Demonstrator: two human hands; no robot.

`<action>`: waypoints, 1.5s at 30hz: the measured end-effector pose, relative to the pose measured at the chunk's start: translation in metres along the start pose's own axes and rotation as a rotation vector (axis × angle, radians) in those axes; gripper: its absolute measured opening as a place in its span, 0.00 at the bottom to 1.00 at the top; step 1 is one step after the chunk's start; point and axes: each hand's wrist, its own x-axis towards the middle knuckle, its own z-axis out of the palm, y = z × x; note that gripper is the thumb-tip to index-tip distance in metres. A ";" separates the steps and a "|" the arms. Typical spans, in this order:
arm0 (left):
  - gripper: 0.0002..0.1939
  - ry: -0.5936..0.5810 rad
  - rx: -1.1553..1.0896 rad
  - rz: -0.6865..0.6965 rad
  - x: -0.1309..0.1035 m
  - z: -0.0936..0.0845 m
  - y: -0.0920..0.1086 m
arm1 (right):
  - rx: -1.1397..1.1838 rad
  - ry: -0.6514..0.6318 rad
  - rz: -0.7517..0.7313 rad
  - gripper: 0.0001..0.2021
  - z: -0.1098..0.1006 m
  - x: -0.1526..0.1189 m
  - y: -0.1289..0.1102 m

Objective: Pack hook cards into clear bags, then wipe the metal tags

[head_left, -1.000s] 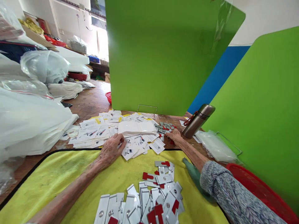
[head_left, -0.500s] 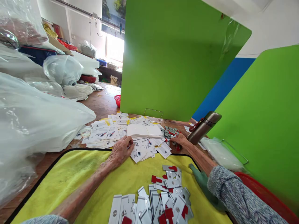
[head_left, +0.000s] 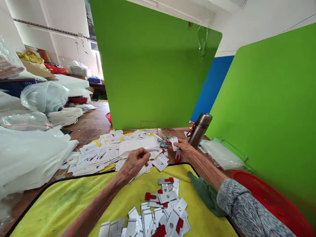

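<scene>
My left hand is closed, fingers curled, over the near edge of the printed cards; whatever it holds, if anything, is hidden. At the right of the stack of white sheets, my right hand pinches a small whitish piece between thumb and fingers. Grey-green metal pieces lie just left of that hand. A metal piece with a red part lies below it. Many silver metal pieces with red parts are heaped on the yellow cloth.
A steel flask stands right behind my right hand. Green panels rise behind the table. Bulky plastic bags fill the left side. A dark green cloth and a red basin are on the right.
The view has turned right. My right hand now holds a whitish piece beside the grey-green ones. My left hand has risen slightly from the cards with its fingers curled.
</scene>
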 end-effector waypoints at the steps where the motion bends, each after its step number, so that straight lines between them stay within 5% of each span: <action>1: 0.10 -0.023 -0.132 -0.066 0.002 0.007 0.002 | 0.046 -0.048 0.011 0.14 -0.003 -0.001 -0.004; 7: 0.13 -0.034 -0.600 -0.351 -0.007 0.036 0.003 | 0.270 -0.289 0.006 0.06 0.001 -0.024 -0.030; 13: 0.08 -0.072 -0.783 -0.307 -0.014 0.048 0.009 | 0.371 -0.466 -0.047 0.12 0.033 -0.068 -0.048; 17: 0.09 -0.032 -0.691 -0.257 -0.011 0.044 0.007 | 0.385 -0.458 -0.078 0.14 0.037 -0.078 -0.052; 21: 0.09 -0.154 -0.641 -0.223 -0.010 0.037 0.004 | 0.363 -0.436 -0.073 0.17 0.035 -0.079 -0.047; 28: 0.09 -0.179 -0.687 -0.311 -0.006 0.033 0.006 | 0.312 -0.309 -0.098 0.17 0.036 -0.076 -0.030; 34: 0.04 -0.040 -0.764 -0.382 -0.005 0.037 -0.001 | 0.099 -0.385 -0.191 0.16 0.039 -0.081 -0.045; 38: 0.06 0.014 -0.840 -0.432 0.000 0.030 -0.001 | -0.113 -0.346 -0.217 0.11 0.026 -0.061 -0.054; 45: 0.08 0.020 -1.012 -0.477 0.004 0.021 0.002 | -0.715 -0.107 -0.082 0.11 0.012 -0.038 -0.004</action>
